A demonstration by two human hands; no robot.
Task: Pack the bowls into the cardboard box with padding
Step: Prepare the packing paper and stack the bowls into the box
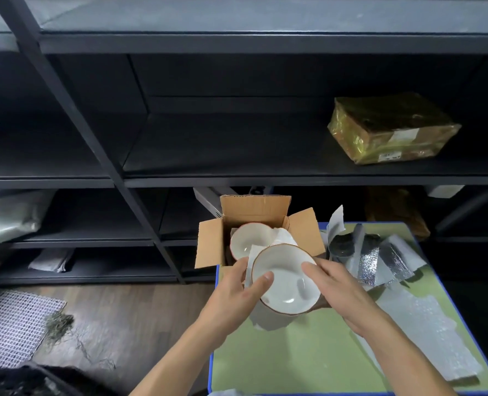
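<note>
The bowl [287, 281] is held just in front of the box [254, 207], above the table [308, 352], tilted with its mouth toward the camera. The left hand [237, 292] grips its near-left rim, thumb inside and the rest curled beneath. The right hand [340, 287] clamps the opposite rim with its fingers [311, 268] laid over the edge. A sheet [268, 318] hangs loosely under the bowl, seemingly pinned there only by the hands.

Risks, as judged:
- The glaze looks slick, so the rim grip could slip as the bowl is lowered.
- The sheet may shift or drop, leaving the base bare.
- A second bowl [247, 240] already sits inside the box at its left. Unpadded contact between the two rims could chip them.
- The box overhangs the table's far-left corner, so a downward push might tip it.
- The free room in the box looks tight, and the bowl could catch on the upright flaps.

Materials:
- Both bowls are round, shallow, glossy white ceramic with a thin brown-red rim.
- The box is plain corrugated card with four flaps open.
- The wadding [285, 235] inside it is white and crumpled.
- Right of the box lie dimpled silver foil pads [371, 267] and a pale bubble sheet [425, 332].
- The table is matte green with a blue edge.
</note>
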